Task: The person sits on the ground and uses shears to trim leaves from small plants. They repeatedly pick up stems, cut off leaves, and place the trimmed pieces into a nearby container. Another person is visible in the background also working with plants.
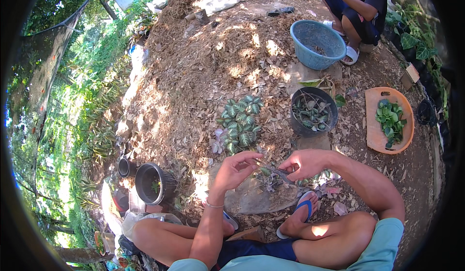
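Between my two hands, just above the ground in front of my feet, is a small leafy plant cutting [274, 170]. My left hand [236, 170] pinches its stem end with thumb and fingers. From the other side my right hand [304, 165] has its fingers closed on the cutting near its darker leaves. Beyond my hands stands a clump of silver-patterned green plants [240, 122]. Below the cutting, small purplish leaves lie on a flat stone slab [254, 201]. A black pot [310, 131] with similar patterned cuttings in it stands beyond my right hand.
An orange tray [372, 121] with green leafy cuttings [390, 121] lies to the right. Farther off is a blue basin [314, 61], beside another person [361, 9] squatting with a gloved hand. Black pots [148, 185] stand at left. Dry leaves and soil [193, 77] cover the ground.
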{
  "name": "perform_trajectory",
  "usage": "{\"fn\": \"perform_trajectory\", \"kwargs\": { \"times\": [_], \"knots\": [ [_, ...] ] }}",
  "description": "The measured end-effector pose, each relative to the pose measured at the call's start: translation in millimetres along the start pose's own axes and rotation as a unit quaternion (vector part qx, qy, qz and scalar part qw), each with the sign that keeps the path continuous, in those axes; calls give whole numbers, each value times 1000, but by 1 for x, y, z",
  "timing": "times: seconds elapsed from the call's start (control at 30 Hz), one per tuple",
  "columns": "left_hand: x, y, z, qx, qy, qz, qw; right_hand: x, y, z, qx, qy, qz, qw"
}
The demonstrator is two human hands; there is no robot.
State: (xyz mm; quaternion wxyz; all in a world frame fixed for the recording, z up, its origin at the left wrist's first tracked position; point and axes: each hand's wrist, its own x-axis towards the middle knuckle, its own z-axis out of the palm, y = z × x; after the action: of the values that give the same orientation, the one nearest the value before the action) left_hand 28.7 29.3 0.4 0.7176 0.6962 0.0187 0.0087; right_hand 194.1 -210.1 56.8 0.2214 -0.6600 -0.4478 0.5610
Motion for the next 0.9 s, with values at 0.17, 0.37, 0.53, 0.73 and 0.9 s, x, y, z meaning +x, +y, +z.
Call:
{"fn": "perform_trajectory", "kwargs": {
  "times": [0.17,0.37,0.53,0.73,0.9],
  "knots": [
    [0,0,2,6,3,-3,1000,1,4,1,-3,12,-11,1000],
    [-1,1,3,1,1,-17,1000,3,6,2,-8,8,-15,1000],
    [-1,0,3,1,1,-20,1000,1,3,2,16,3,10,1000],
    [-1,-2,2,10,-2,-15,1000,0,4,2,5,4,15,1000],
    [-2,-4,1,5,-2,-17,1000,2,8,5,21,8,4,1000]
  ]
}}
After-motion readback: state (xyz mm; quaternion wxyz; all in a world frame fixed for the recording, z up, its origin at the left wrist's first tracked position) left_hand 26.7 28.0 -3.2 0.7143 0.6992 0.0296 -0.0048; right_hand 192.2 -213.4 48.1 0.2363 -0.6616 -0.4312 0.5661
